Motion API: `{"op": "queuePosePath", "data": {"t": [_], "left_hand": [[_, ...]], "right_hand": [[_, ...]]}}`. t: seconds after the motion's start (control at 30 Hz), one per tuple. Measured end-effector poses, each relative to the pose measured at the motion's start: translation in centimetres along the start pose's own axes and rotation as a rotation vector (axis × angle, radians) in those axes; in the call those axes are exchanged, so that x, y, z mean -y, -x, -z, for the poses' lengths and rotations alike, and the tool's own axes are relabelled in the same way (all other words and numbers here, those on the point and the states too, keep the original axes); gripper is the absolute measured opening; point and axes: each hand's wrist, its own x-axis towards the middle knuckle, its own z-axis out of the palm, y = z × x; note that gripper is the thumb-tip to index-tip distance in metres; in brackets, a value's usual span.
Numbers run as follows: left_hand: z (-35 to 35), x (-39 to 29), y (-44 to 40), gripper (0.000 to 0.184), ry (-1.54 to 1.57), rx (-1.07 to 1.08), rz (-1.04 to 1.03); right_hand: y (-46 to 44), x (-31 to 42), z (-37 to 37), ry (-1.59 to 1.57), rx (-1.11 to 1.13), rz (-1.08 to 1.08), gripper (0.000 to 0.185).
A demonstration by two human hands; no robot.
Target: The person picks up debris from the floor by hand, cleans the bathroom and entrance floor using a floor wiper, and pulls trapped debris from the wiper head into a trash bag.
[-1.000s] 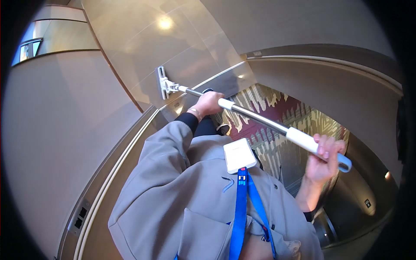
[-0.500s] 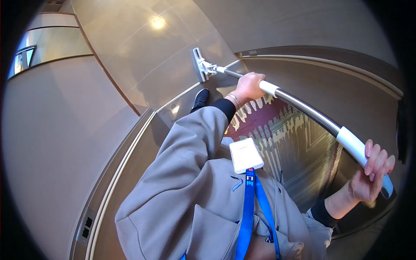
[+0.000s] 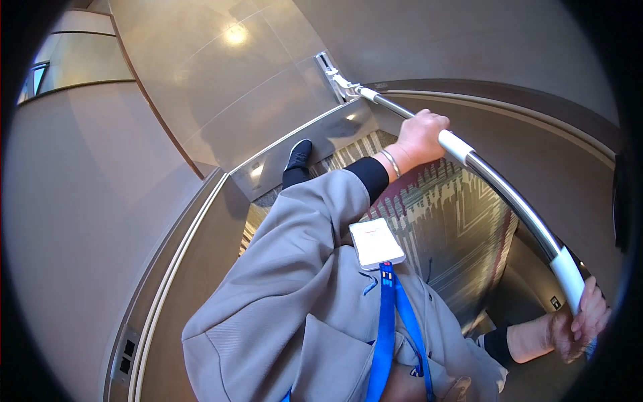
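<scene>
A long-handled mop (image 3: 512,191) with a steel pole and white grips slants across the right half of the view. Its flat white and grey head (image 3: 335,77) is against the glossy tiled panel, close to the corner. My left hand (image 3: 422,137), a bracelet at the wrist, is closed round the pole just above the upper white grip. Down at the lower right, my right hand (image 3: 586,325) wraps the white grip near the handle's end. Part of that end is hidden behind the fingers.
A metal skirting strip (image 3: 315,144) runs below the tiled panel (image 3: 221,87), beside my dark shoe (image 3: 299,154). Patterned carpet (image 3: 449,221) covers the floor. Grey walls with rails stand left and right; a socket plate (image 3: 124,358) is at lower left. A badge (image 3: 376,242) hangs from my blue lanyard.
The mop head has moved up and right along the panel to the corner. Both hands have shifted with the pole, my right hand lower. The camera view has shifted slightly too.
</scene>
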Motion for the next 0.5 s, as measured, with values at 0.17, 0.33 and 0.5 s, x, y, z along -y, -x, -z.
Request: {"op": "queuePosePath", "data": {"t": [0.17,0.33,0.5], "left_hand": [[-0.4,-1.9,0.6,0.014,0.072,-0.085,-0.059],[0.1,-2.7,1.6,0.016,0.104,-0.136,-0.110],[1.2,-5.4,4.8,0.017,0.188,-0.029,-0.140]], "right_hand": [[0.3,1.4,4.4,-0.850,-0.026,-0.238,0.026],[1.5,4.3,5.2,0.005,-0.041,-0.097,0.018],[1.2,6.0,4.0,-0.574,-0.048,-0.094,0.021]]}}
